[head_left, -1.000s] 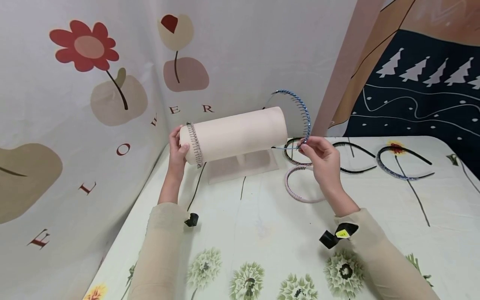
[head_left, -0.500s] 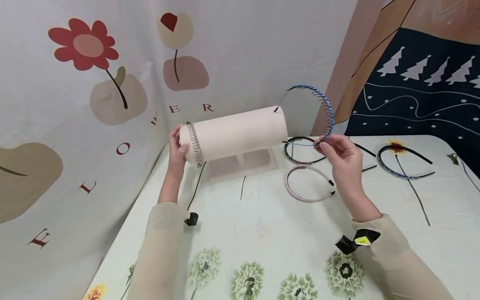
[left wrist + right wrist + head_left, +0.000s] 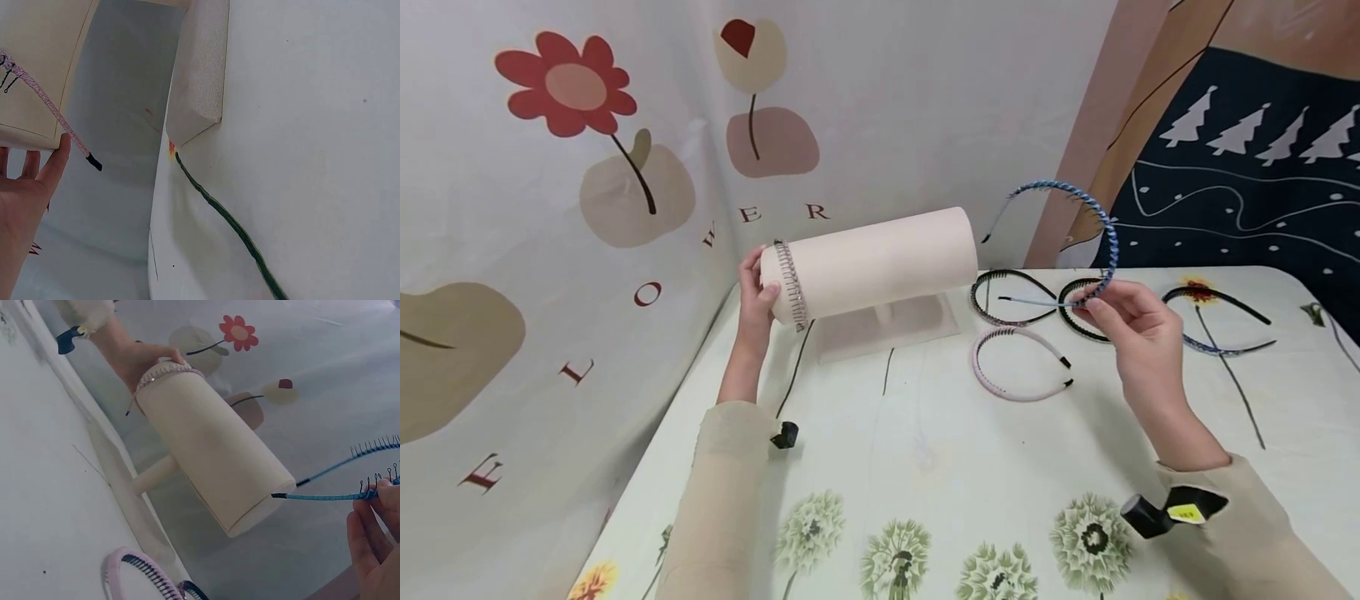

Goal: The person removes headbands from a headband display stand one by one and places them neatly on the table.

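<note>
My left hand (image 3: 756,304) grips the left end of a cream padded cylinder (image 3: 880,262), thumb in front and fingers behind. This cylinder is a headband holder on a post over a flat base (image 3: 917,325). A pinkish beaded headband (image 3: 790,283) sits around the cylinder, close to that hand. To the right, my right hand (image 3: 1150,342) pinches a blue toothed headband (image 3: 1108,225) by its lower side, above the table. The blue headband's two tips point left toward the cylinder's right end, apart from it in the head view.
A pale pink headband (image 3: 976,367) lies on the flowered tablecloth (image 3: 955,467). Behind it lie dark headbands (image 3: 974,307), one partly covered by my right hand. Farther right is a blue-grey headband (image 3: 1240,350). A printed curtain (image 3: 880,108) hangs behind the holder.
My right hand has moved right with the blue headband, drawing it away from the cylinder's right end. My left hand has stayed on the left end.
</note>
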### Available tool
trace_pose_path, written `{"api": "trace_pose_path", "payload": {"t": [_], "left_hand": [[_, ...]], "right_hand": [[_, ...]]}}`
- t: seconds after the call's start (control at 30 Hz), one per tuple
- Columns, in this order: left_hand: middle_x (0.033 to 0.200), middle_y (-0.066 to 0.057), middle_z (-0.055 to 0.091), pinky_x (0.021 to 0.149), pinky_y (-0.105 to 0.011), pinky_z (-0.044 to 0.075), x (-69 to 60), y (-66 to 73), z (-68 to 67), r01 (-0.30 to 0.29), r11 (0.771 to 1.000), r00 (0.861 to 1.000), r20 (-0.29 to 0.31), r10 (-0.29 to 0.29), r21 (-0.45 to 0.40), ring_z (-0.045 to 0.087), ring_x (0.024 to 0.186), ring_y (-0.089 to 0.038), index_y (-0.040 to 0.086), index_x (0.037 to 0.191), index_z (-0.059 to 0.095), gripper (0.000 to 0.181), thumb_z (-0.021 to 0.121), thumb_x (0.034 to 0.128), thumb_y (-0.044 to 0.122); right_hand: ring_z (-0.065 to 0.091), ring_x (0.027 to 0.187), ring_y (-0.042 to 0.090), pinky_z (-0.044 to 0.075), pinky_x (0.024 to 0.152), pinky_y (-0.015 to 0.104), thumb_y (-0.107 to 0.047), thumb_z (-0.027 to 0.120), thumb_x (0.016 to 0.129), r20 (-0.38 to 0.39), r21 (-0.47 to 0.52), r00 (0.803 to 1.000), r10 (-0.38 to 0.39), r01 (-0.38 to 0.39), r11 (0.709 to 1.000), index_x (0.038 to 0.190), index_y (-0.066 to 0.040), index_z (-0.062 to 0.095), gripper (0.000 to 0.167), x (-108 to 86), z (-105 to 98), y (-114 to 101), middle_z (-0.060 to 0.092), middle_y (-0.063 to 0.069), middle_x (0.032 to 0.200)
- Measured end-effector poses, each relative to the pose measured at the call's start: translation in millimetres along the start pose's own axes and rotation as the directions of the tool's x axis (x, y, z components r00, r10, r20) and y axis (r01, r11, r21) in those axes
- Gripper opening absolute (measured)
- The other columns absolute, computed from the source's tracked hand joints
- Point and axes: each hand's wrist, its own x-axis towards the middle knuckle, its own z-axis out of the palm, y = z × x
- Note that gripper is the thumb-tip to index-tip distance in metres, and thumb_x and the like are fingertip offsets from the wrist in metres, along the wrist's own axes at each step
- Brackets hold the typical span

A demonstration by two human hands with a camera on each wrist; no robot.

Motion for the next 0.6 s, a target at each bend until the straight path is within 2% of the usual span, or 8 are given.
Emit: {"api": "trace_pose_path", "payload": {"t": [0.27,0.6], "left_hand": [[0.130,0.006,0.045,0.083,-0.025,0.049,-1.3,0.5,-0.6,0.008,1.000,1.000,-0.010,-0.008,0.001,0.052,0.109,-0.010,0.024,0.143,0.032,0.058,0.045,0.0871,0.021],[0.132,0.005,0.044,0.086,-0.025,0.048,-1.0,-0.6,-1.3,0.008,1.000,1.000,0.002,-0.008,0.011,0.051,0.112,-0.012,0.027,0.143,0.032,0.057,0.046,0.0879,0.023]], "right_hand": [[0.072,0.093,0.011,0.056,0.084,0.021,0.004,0.060,0.093,0.020,0.037,1.000,-0.001,0.000,0.999,0.109,0.007,0.064,0.017,-6.0,-27,-5,0.076,0.004,0.099],[0.073,0.090,0.009,0.056,0.080,0.019,0.008,0.060,0.091,0.014,0.023,0.998,0.058,-0.058,0.998,0.105,0.003,0.067,0.016,-9.4,-61,-2,0.076,0.002,0.099]]}}
